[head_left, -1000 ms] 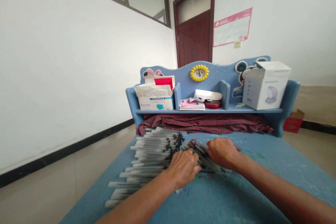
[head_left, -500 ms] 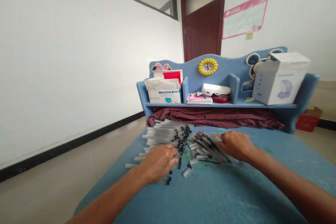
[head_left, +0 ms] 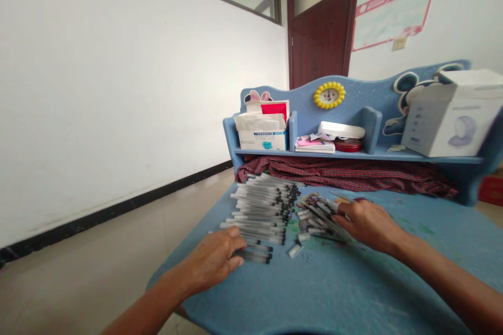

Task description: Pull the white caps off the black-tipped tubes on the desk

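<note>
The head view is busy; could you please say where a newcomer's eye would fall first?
It would probably fall on the yellow flower-shaped clock on the blue backboard. Next come black-ended pens, side by side on the blue table, the left hand at their near end.

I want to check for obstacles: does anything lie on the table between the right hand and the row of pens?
Yes. The loose pile lies between the right hand, which is at its right edge, and the pens. One pale piece lies at the pile's near left.
</note>
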A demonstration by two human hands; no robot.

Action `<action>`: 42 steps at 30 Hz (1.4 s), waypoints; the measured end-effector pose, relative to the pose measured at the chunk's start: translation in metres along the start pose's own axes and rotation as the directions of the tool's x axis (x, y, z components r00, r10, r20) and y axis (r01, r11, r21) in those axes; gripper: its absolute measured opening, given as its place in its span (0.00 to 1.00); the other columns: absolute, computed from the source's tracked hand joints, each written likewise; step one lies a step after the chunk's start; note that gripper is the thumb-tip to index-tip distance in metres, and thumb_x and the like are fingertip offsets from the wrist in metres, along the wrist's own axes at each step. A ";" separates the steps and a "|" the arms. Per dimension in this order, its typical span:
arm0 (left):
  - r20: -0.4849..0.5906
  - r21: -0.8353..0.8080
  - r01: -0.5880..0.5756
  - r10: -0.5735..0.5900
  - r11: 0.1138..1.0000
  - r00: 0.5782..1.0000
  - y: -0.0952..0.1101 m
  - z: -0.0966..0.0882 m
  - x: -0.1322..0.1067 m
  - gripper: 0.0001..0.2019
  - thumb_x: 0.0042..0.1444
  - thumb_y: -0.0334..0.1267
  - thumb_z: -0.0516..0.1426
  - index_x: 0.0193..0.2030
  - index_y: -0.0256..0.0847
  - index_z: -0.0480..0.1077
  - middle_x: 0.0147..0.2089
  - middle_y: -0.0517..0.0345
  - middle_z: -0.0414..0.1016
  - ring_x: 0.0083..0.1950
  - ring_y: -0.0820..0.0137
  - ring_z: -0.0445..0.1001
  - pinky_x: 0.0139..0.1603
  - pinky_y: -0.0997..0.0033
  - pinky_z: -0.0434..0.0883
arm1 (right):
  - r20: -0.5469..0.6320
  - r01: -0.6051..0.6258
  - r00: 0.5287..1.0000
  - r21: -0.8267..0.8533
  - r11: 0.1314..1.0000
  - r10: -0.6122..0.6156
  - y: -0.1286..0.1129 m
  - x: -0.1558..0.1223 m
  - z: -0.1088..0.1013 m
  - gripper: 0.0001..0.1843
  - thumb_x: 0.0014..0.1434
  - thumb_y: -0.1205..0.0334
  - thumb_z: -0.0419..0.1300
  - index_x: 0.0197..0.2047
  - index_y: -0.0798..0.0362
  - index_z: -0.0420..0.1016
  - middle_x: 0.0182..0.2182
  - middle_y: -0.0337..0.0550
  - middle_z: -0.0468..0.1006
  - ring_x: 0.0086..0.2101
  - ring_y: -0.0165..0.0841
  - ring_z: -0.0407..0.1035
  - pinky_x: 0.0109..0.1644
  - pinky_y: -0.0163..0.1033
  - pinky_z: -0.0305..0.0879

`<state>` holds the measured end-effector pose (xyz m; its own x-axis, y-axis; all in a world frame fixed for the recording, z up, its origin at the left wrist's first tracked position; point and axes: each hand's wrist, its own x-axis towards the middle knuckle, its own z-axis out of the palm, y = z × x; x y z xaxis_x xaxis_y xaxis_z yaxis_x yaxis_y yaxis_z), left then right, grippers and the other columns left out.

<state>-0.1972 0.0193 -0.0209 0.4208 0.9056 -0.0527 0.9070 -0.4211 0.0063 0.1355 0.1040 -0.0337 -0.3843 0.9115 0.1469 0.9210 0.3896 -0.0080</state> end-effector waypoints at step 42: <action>-0.484 0.164 -0.350 0.384 0.922 0.786 0.079 0.001 0.129 0.08 0.63 0.34 0.47 0.36 0.39 0.66 0.30 0.58 0.70 0.31 0.71 0.70 0.31 0.75 0.66 | 0.076 -0.057 0.995 0.965 0.257 -0.064 0.022 0.007 0.009 0.23 0.54 0.40 0.55 0.29 0.55 0.63 0.16 0.35 0.71 0.13 0.24 0.62 0.16 0.28 0.54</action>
<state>-0.0710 0.1028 -0.0278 0.6873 0.5748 0.4441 0.6867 -0.7134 -0.1393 0.1526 0.1203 -0.0414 -0.4460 0.8922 0.0714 0.1968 0.1755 -0.9646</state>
